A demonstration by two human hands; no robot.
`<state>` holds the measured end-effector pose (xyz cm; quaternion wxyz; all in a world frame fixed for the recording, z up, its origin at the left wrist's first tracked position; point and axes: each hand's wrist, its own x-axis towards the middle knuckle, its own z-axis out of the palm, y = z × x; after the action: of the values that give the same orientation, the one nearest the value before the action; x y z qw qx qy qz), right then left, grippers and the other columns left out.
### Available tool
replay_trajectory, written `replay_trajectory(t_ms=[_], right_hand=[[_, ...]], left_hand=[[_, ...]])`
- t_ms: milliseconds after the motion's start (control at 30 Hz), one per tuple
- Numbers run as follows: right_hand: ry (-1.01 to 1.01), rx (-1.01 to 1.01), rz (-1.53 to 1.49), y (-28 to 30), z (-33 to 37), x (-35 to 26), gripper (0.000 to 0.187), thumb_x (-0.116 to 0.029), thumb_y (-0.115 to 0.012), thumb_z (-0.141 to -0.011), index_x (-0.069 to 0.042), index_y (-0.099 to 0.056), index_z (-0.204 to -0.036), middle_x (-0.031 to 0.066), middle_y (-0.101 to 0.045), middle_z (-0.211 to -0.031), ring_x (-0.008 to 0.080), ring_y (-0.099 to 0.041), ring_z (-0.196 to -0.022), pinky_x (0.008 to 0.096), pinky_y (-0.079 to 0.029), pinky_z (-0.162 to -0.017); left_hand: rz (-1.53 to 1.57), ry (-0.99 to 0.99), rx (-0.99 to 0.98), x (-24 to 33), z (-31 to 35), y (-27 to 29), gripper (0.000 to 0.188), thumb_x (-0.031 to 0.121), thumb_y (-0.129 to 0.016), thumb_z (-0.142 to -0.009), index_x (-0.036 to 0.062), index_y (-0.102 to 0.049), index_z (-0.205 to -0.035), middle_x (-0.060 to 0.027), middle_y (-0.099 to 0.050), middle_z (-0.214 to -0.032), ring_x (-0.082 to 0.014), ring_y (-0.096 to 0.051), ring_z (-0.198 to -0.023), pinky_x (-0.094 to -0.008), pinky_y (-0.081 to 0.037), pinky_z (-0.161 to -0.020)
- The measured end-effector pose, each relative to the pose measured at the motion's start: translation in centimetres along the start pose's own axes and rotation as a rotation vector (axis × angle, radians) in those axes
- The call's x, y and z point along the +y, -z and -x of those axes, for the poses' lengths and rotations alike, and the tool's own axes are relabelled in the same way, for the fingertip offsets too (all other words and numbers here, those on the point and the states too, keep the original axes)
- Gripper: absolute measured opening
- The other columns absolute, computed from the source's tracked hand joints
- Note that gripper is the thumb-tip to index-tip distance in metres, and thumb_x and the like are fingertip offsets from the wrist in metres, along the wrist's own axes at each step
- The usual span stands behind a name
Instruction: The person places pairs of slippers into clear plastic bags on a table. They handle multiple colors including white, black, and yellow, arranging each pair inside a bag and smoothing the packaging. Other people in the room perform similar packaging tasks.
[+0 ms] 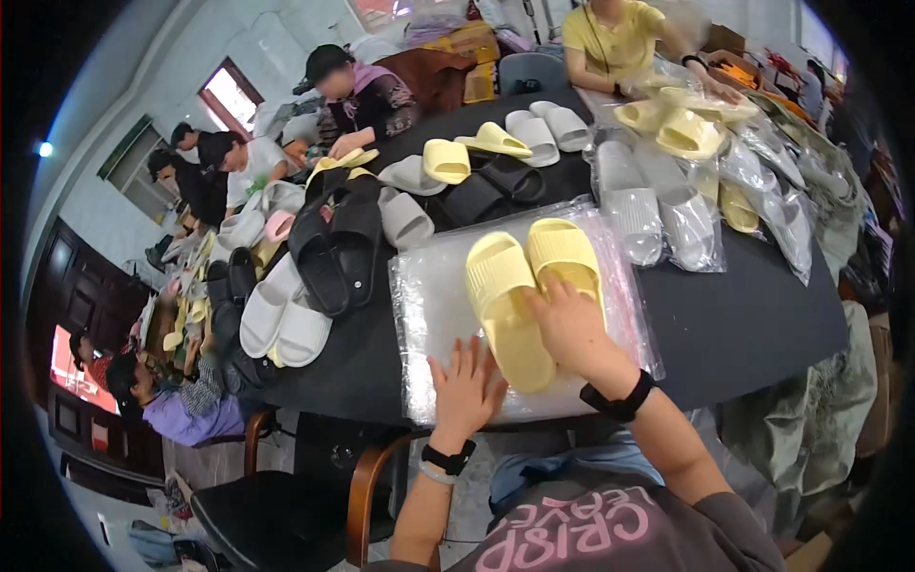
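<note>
A pair of pale yellow slide slippers point(515, 329) lies side by side on a stack of clear plastic bags point(429, 305) at the table's near edge. My right hand point(574, 332) is closed on the pair where the two meet, its fingers at the right slipper and its thumb by the left one. Flat on the bags, just left of the slippers, rests my left hand point(465, 389), fingers spread and holding nothing. Dark bands circle both my wrists.
Bagged grey slippers point(658, 214) and bagged yellow slippers point(691, 133) lie at the right on the black table point(739, 334). Loose black slippers point(334, 253), white slippers point(286, 315) and others fill the left. A wooden-armed chair point(367, 496) stands near left. Several people sit around.
</note>
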<state>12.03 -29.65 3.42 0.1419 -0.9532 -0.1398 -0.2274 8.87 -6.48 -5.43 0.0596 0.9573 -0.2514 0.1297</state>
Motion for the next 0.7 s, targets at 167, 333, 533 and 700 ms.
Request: replay_trajectory(t_ms=[167,333,533,700], right_hand=[[0.013,-0.057,-0.222,0.0,4.1,1.3,0.058,-0.009,-0.062,-0.082,-0.011,-0.051,-0.138,0.0200,-0.043,-0.145,0.0341,-0.054,-0.122,0.0438,-0.049,-0.094],[-0.198,0.079,-0.444,0.4,9.4,3.9,0.066,-0.012,-0.063,-0.089,-0.001,-0.035,-0.148,0.0278,-0.040,-0.145,0.0421,-0.044,-0.129,0.0494,-0.033,-0.111],[-0.247,0.002,-0.668,-1.5,11.8,5.2,0.066,-0.015,-0.056,-0.094,0.006,-0.028,-0.149,0.0308,-0.039,-0.146,0.0444,-0.039,-0.134,0.0471,-0.030,-0.114],[-0.217,0.056,-0.686,-2.0,12.0,6.0,0.059,-0.018,-0.049,-0.095,0.006,-0.033,-0.147,0.0273,-0.042,-0.146,0.0430,-0.042,-0.133,0.0469,-0.031,-0.112]], left_hand=[[0.251,0.107,0.055,-1.4,0.7,0.2,0.058,0.034,-0.061,-0.092,0.0043,-0.050,-0.140,-0.0185,-0.042,-0.149,-0.0350,-0.035,-0.142,-0.0617,-0.012,-0.116],[0.372,0.107,0.125,0.5,-0.4,4.9,0.051,0.021,-0.068,-0.089,0.0026,-0.054,-0.134,-0.0204,-0.049,-0.141,-0.0363,-0.045,-0.133,-0.0545,-0.027,-0.113],[0.493,-0.032,-0.128,5.8,-6.1,11.1,0.052,0.025,-0.065,-0.092,0.0059,-0.052,-0.138,-0.0256,-0.048,-0.142,-0.0408,-0.048,-0.129,-0.0435,-0.037,-0.108],[0.358,-0.023,-0.161,7.1,-11.4,5.4,0.053,0.035,-0.059,-0.095,0.0079,-0.051,-0.140,-0.0246,-0.057,-0.114,-0.0412,-0.056,-0.107,-0.0431,-0.046,-0.092]])
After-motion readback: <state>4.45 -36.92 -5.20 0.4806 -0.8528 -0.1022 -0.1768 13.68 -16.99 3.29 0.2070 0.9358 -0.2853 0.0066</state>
